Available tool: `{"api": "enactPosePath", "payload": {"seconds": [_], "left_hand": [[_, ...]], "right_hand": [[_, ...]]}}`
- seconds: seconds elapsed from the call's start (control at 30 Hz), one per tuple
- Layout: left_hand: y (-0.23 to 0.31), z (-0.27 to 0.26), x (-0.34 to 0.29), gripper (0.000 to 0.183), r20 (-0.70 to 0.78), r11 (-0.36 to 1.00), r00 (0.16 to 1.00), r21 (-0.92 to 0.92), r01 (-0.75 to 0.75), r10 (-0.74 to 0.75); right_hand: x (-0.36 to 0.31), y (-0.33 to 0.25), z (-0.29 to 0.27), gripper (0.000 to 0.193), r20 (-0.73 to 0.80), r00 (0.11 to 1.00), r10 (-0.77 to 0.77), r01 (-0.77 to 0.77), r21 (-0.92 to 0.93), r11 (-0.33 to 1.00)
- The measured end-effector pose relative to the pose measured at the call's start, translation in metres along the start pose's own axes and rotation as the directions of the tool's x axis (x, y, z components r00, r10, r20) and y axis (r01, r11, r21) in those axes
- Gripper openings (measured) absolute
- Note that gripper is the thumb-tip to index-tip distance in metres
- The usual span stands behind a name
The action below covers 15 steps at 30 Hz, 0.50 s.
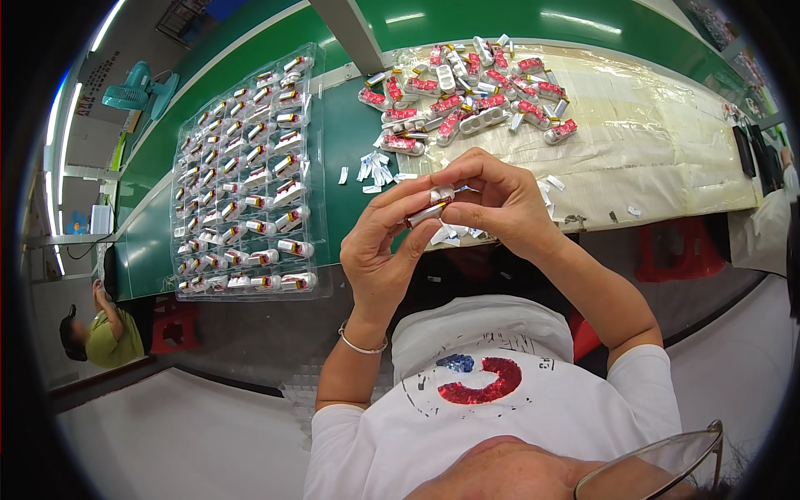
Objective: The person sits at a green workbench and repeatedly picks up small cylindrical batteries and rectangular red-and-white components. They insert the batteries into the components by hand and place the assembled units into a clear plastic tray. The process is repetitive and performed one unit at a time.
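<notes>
Both of my hands meet over the near edge of the table, fingers pinched around one small white plastic piece with a silver-and-gold, battery-like cylinder (425, 214). My left hand (379, 237) grips its left side between thumb and fingers. At the other end, my right hand (504, 200) closes its fingertips on it and hides part of it. Beyond my hands lies a loose pile of similar white pieces (486, 121), many with red faces, mixed with silver cylinders. To the left, a clear plastic tray (315, 167) carries rows of such pieces with cylinders.
Small white-and-blue paper strips (377, 169) lie scattered beside the pile and under my hands. Cream sheeting (658, 142) covers the right part of the green table (333, 225). A metal post (350, 37) rises behind. Further left are a teal fan (142, 90) and another person (115, 337).
</notes>
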<state>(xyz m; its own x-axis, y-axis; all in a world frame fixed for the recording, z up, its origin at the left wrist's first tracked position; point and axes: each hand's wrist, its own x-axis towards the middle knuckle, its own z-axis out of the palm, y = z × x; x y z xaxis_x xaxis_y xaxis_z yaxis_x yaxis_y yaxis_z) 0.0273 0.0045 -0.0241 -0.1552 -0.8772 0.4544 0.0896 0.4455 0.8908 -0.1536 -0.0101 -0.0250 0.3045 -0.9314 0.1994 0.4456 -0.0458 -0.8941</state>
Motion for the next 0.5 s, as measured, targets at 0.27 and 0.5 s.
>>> {"api": "enactPosePath", "payload": {"seconds": [0.27, 0.5], "left_hand": [[0.002, 0.003, -0.005, 0.025, -0.065, 1.0, 0.998, 0.019, 0.016, -0.014], [-0.014, -0.007, -0.005, 0.028, 0.02, 0.994, 0.997, -0.088, 0.07, -0.068]], "right_hand": [[-0.004, 0.0, 0.007, 0.03, -0.066, 0.996, 0.062, -0.062, -0.002, 0.998], [-0.004, 0.002, 0.004, 0.029, -0.095, 0.983, 0.155, -0.164, -0.095, 0.982]]}}
